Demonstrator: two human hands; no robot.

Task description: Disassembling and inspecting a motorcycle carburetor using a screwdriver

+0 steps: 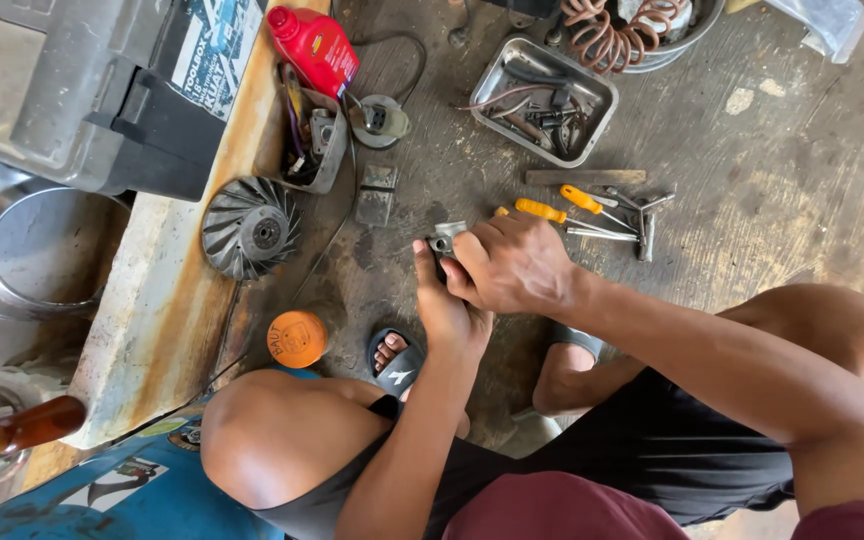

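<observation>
Toolbox: a grey and black toolbox [102, 90] sat at the far left, on a worn ledge [167, 300] beside the floor.
Fan wheel: a dark finned fan wheel [250, 226] lay flat at the ledge's edge, just right of the toolbox.
Red bottle: a red plastic bottle [314, 47] lay tilted above a small open box of parts [312, 140].
Orange lid: a round orange lid [296, 338] rested on the floor near the person's left knee [272, 430].
Left hand: the left hand [449, 305] was closed from below around a small grey metal part [443, 240], thumb up along its left side.
Metal part: it was held up between both hands, over the stained concrete floor [752, 200] and just left of the screwdrivers.
Right hand: the right hand [514, 262] was curled over the part from the right, fingers pressed on its top; how tightly they gripped I could not tell.
Screwdrivers: two orange-handled screwdrivers [562, 207] lay on the floor just beyond the right hand's knuckles, with loose metal tools [642, 215] beside them.
Tray: a rectangular metal tray [544, 100] of small parts sat farther back, a coiled copper-coloured hose [612, 30] behind it.
</observation>
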